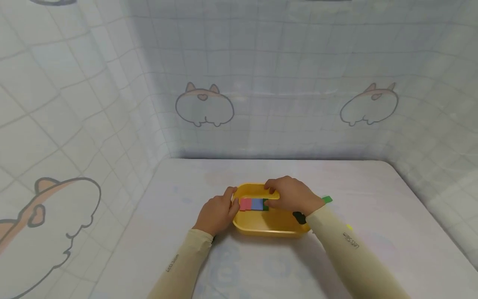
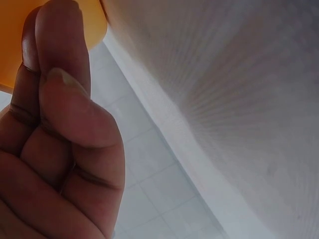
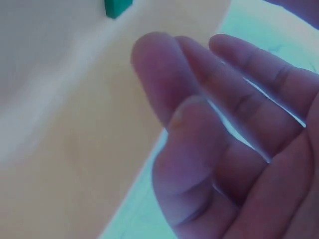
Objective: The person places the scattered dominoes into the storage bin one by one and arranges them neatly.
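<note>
A yellow tray (image 1: 267,228) stands on the white table, with a row of pink blocks (image 1: 245,204), a blue block (image 1: 257,204) and a green block (image 1: 265,204) inside, near its left end. My left hand (image 1: 214,216) holds the tray's left rim, thumb at the edge. In the left wrist view its fingers (image 2: 62,45) overlap the tray's yellow side. My right hand (image 1: 293,196) reaches over the back of the tray, fingertips close to the green block. The right wrist view shows nothing between its thumb and fingers, with the green block (image 3: 117,7) beyond them.
A flat green piece (image 1: 327,199) lies on the table just beyond my right wrist. Part of a small yellow piece (image 1: 349,227) shows beside my right sleeve (image 1: 351,249). Walls of grid-patterned sheeting (image 1: 284,124) surround the table at the back and sides.
</note>
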Demonstrator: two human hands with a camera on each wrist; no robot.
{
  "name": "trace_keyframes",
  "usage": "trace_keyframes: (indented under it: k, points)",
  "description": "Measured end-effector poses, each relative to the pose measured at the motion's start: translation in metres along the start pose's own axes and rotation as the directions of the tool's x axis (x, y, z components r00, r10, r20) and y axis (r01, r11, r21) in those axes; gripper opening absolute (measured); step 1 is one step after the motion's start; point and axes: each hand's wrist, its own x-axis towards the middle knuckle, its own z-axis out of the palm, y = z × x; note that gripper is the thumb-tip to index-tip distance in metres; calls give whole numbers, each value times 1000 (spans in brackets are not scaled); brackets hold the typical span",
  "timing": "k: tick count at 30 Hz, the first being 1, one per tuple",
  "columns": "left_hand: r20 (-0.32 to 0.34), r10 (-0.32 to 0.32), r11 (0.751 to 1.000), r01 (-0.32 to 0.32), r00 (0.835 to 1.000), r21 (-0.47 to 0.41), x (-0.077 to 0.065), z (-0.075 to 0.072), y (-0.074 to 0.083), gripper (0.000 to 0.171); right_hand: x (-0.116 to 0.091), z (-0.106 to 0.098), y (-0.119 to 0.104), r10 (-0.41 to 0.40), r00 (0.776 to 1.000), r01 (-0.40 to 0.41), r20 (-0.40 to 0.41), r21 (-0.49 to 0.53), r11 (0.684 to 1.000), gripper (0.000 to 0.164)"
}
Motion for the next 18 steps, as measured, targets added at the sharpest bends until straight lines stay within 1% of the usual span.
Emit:
trace_keyframes:
  k: [4, 8, 12, 14, 18]
  points:
    - [0, 3, 1000, -3, 1000, 5, 1, 1, -1, 39, -15, -10, 11, 10, 996, -8, -84, 21, 1000, 42]
    - [-7, 2, 1000, -2, 1000, 24, 2, 3, -2, 39, -31, -17, 22, 36, 985, -22, -169, 83, 996, 40]
    - [-4, 5, 1000, -5, 1000, 11, 2, 3, -2, 39, -48, -18, 34, 63, 974, -34, -219, 137, 990, 39]
    - [-2, 6, 1000, -6, 1000, 3, 2, 4, -1, 40, -56, -19, 39, 82, 966, -45, -244, 154, 987, 38]
    - [-23, 10, 1000, -10, 1000, -3, 1, 5, 0, 39, -71, -23, 49, 108, 945, -52, -308, 184, 981, 35]
